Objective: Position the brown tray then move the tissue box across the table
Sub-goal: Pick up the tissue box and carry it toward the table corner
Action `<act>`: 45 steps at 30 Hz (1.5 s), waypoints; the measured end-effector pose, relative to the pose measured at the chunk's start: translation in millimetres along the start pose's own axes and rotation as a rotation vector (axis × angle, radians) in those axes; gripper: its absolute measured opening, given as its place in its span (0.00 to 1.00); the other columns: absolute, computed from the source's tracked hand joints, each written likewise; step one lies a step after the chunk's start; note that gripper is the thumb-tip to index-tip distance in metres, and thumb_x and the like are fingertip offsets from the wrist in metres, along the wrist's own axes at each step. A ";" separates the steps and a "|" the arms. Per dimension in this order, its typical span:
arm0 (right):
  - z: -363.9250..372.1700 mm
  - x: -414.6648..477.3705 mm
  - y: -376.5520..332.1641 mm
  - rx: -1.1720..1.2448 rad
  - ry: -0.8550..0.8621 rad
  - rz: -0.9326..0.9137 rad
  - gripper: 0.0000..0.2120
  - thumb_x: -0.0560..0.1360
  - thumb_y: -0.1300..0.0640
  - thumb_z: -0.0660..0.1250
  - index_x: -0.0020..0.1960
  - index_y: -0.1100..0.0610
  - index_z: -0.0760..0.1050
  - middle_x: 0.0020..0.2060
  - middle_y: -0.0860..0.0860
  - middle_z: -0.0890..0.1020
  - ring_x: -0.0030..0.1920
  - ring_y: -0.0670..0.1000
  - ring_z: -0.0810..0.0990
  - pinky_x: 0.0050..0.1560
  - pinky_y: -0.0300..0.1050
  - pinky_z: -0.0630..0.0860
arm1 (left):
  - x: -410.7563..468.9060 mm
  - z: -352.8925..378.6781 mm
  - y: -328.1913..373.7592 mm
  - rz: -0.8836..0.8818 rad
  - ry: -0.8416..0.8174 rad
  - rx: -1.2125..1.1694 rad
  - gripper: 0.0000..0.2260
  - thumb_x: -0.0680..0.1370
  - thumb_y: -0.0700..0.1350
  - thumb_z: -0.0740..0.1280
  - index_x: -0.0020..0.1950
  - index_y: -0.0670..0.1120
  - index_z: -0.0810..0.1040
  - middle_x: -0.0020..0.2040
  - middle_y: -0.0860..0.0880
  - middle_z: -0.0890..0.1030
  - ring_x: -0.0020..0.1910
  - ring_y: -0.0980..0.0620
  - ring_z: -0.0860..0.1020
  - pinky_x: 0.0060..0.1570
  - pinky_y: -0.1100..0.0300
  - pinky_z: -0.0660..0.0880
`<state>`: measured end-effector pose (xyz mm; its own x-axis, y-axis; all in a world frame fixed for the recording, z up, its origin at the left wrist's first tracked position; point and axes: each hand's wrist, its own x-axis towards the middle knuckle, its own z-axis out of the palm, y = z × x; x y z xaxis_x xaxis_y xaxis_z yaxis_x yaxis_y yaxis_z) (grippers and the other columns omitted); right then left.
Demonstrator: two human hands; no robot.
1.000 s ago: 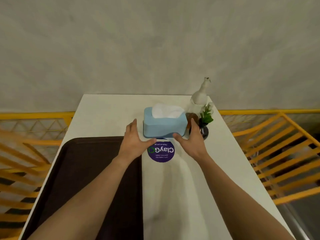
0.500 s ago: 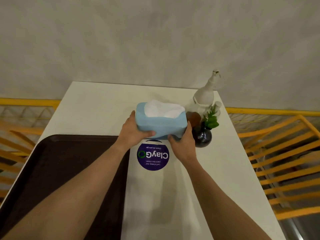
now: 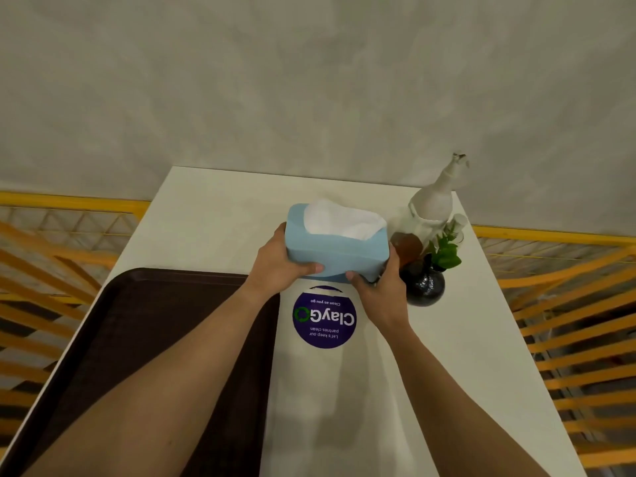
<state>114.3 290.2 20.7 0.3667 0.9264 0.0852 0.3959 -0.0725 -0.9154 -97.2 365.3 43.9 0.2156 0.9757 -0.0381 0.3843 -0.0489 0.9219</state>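
Mottled grey wall (image 3: 309, 80) behind a white table (image 3: 447, 339); orange slatted railings (image 3: 578, 325) on both sides

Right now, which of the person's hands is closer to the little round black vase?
The right hand: it grips the blue tissue box's right end, right beside the black vase. The left hand holds the box's far end.

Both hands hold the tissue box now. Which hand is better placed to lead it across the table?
Probably the left hand: open table lies on its side, while the right hand is crowded by the dark vase.
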 end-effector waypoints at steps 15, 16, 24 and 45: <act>86.7 -15.1 -79.2 0.029 -0.101 -0.136 0.38 0.74 0.50 0.77 0.76 0.39 0.58 0.60 0.25 0.71 0.57 0.33 0.76 0.51 0.28 0.75 | -26.3 -131.8 -12.5 0.053 0.107 0.024 0.41 0.64 0.56 0.84 0.72 0.56 0.68 0.58 0.62 0.77 0.53 0.64 0.76 0.44 0.72 0.72; 97.0 -17.2 -85.6 0.027 -0.094 -0.140 0.38 0.74 0.49 0.77 0.76 0.39 0.58 0.60 0.25 0.70 0.57 0.33 0.76 0.52 0.29 0.75 | -27.4 -143.7 -14.4 0.058 0.110 0.030 0.40 0.64 0.56 0.83 0.71 0.57 0.68 0.58 0.63 0.76 0.54 0.64 0.75 0.43 0.72 0.72; 180.5 -29.2 -133.8 0.009 -0.070 -0.201 0.40 0.74 0.45 0.76 0.78 0.40 0.57 0.63 0.28 0.71 0.63 0.43 0.74 0.61 0.42 0.76 | -21.1 -240.3 -36.9 0.112 0.113 0.040 0.40 0.64 0.54 0.84 0.72 0.55 0.69 0.60 0.59 0.79 0.55 0.59 0.77 0.47 0.68 0.75; 283.2 58.5 -146.2 -0.036 -0.083 -0.168 0.39 0.74 0.42 0.75 0.77 0.42 0.58 0.59 0.25 0.70 0.55 0.40 0.76 0.49 0.27 0.74 | 80.1 -311.2 -99.3 0.101 0.107 -0.060 0.37 0.65 0.52 0.84 0.67 0.62 0.67 0.55 0.67 0.76 0.51 0.68 0.75 0.38 0.77 0.73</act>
<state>-160.5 459.6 48.1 0.2229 0.9537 0.2019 0.4764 0.0741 -0.8761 -397.4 514.7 69.3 0.1527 0.9838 0.0943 0.3104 -0.1383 0.9405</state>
